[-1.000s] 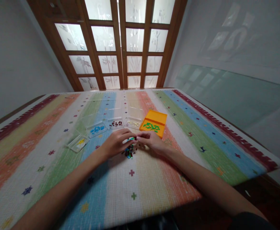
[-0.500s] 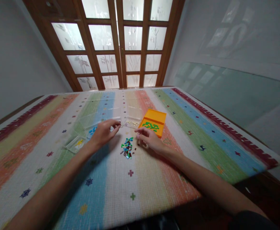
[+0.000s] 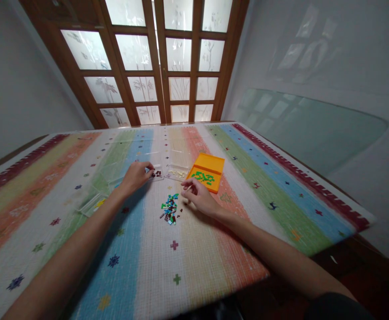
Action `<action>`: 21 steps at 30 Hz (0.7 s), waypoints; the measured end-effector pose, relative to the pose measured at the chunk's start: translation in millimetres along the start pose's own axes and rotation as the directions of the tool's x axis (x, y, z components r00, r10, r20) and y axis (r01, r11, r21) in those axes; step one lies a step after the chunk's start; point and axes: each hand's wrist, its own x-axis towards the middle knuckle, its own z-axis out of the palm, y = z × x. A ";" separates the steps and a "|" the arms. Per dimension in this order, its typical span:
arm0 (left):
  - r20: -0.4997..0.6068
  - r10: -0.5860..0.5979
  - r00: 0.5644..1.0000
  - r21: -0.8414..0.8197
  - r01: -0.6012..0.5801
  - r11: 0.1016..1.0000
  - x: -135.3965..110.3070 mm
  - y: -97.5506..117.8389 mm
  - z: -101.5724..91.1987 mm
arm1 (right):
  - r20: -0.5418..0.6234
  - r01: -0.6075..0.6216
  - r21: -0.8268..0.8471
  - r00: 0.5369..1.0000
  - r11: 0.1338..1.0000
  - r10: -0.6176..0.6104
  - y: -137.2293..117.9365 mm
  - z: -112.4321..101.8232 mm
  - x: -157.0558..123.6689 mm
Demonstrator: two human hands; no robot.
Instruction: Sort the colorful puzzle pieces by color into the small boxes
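Closest in, the striped cloth (image 3: pixel 157 275) is seen spread over the bench, with a dark sleeve (image 3: pixel 331 306) caught at the lower right corner of the view. Then the middle of the action: a mixed pile (image 3: pixel 170 208) of tiny blue, green and dark brown pieces, heaped loosely on a pale stripe, and taken here as the centre of the clock.

At nine o'clock a clear tray with yellow pieces (image 3: pixel 94 204) is partly covered by the left forearm. At two o'clock the right hand (image 3: pixel 200 197) is held just beside the pile, fingers loosely bent — whether anything is pinched there cannot be told.

Between ten and eleven the left hand (image 3: pixel 135 178) is poised at the brown-piece tray (image 3: pixel 159 177), fingers curled and tips brought down over its near left part; whether a piece is gripped cannot be made out. Behind that wrist, at ten, the blue-piece tray (image 3: pixel 113 183) is mostly hidden.

Just past twelve, cream pieces (image 3: pixel 177 174) are scattered in another clear tray. Between one and two, an orange box (image 3: pixel 211 162) is propped wide open, green pieces (image 3: pixel 203 178) strewn inside — and far off at twelve, wooden doors (image 3: pixel 161 95) are filled with patterned panes.
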 end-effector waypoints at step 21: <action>0.171 0.431 0.886 -0.300 -0.370 0.879 -79.6 45.9 -1.1 | 0.243 0.387 -0.410 0.919 0.826 -0.310 2.3 7.9 -1.4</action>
